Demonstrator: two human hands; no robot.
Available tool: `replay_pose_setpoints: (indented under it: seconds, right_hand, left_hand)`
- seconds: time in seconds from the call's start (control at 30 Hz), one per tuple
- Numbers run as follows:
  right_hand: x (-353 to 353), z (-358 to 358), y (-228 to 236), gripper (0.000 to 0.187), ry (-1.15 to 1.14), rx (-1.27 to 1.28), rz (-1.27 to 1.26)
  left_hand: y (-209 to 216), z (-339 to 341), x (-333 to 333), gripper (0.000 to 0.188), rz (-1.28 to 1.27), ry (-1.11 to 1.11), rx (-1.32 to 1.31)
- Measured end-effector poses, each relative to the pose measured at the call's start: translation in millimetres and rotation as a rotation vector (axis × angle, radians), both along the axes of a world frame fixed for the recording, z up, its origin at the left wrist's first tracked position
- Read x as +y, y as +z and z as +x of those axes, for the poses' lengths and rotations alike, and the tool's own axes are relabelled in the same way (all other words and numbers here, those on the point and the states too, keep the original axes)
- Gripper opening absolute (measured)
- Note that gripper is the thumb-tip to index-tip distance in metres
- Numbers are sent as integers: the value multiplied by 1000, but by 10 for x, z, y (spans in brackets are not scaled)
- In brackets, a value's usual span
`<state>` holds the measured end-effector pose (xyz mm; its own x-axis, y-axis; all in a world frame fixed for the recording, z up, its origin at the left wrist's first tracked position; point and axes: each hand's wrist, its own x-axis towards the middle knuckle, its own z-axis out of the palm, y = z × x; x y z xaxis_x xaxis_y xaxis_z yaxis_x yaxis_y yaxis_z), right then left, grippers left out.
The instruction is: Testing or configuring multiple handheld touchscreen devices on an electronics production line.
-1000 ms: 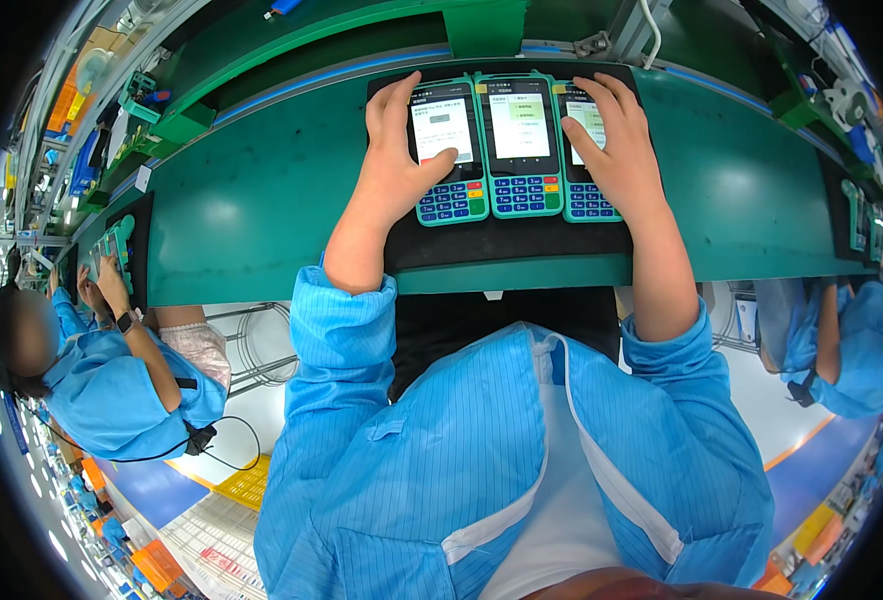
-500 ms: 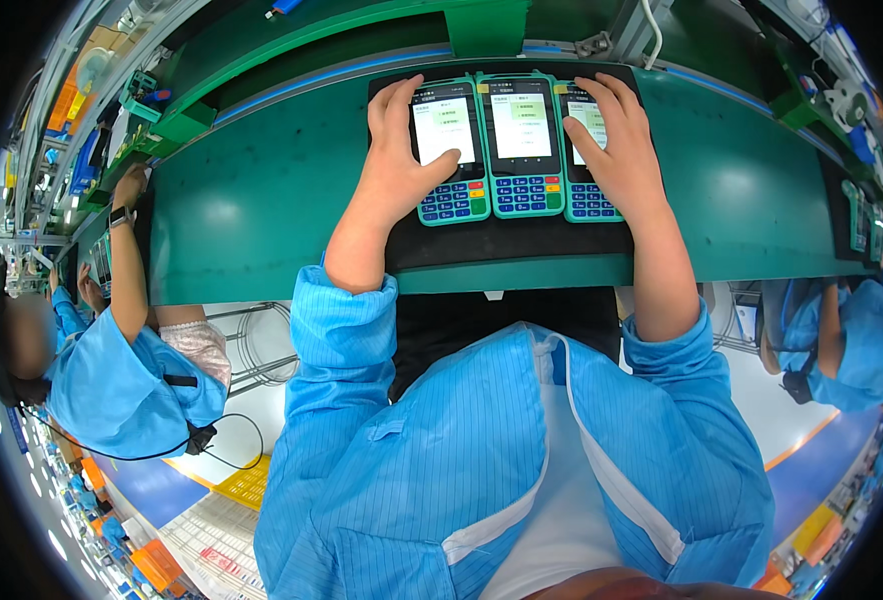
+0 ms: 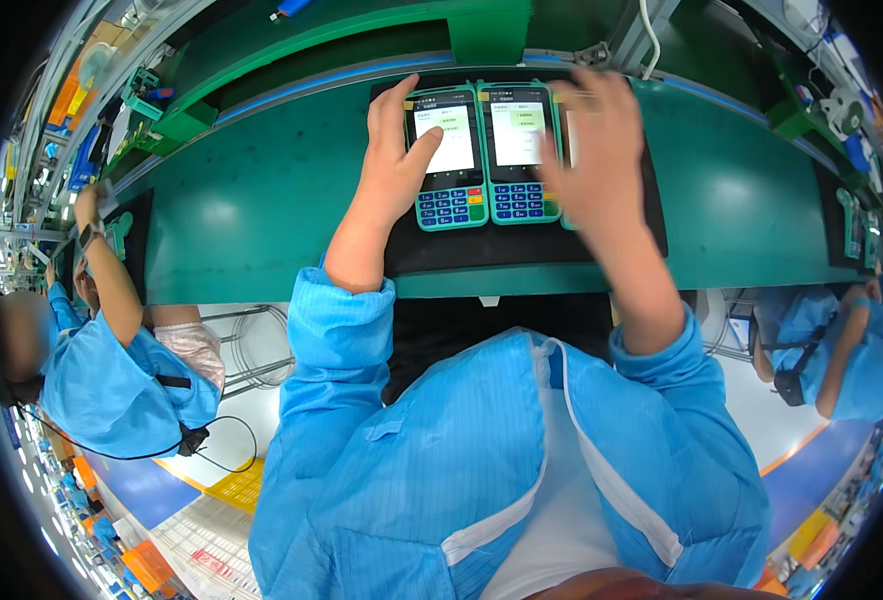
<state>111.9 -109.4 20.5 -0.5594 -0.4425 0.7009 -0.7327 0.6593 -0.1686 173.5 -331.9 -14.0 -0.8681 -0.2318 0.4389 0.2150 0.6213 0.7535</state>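
Observation:
Three card payment terminals with teal casings, lit screens and keypads lie side by side on a black mat (image 3: pixel 521 250). My left hand (image 3: pixel 391 160) rests along the left edge of the left terminal (image 3: pixel 451 150), fingers stretched out, its thumb over the lit screen. Blurred by motion, my right hand (image 3: pixel 601 160) hovers above the right terminal (image 3: pixel 569 218) and hides most of it. Its thumb points toward the screen of the middle terminal (image 3: pixel 521 185), apart from the fingers. Neither hand holds anything.
The mat lies on a green workbench (image 3: pixel 261 220), with a green shelf frame (image 3: pixel 361 45) behind it. A co-worker in blue (image 3: pixel 131 380) sits at the left, another (image 3: pixel 831 340) at the right. More terminals (image 3: pixel 851 230) lie near the bench's right end.
My left thumb has moved up the left screen. My right hand has swung left and nearer, covering more of the right terminal. The middle screen's list is shorter.

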Motion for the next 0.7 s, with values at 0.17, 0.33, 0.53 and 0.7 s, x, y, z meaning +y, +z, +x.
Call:
replay_pose_setpoints:
  seconds: [0.17,0.33,0.53,0.7]
  right_hand:
    - [-959,787,-78,32,643,-447,-146]
    - [-1619,951,-293,39,474,-261,333]
    - [-2312,1068,-717,54,37,-305,544]
    - [-2047,775,-604,59,-115,-362,747]
  left_hand:
    - [21,-61,-365,44,333,247,64]
    - [-222,195,-1268,44,376,649,98]
    - [-365,166,-1236,43,294,587,-12]
    - [-491,115,-1238,46,145,540,-31]
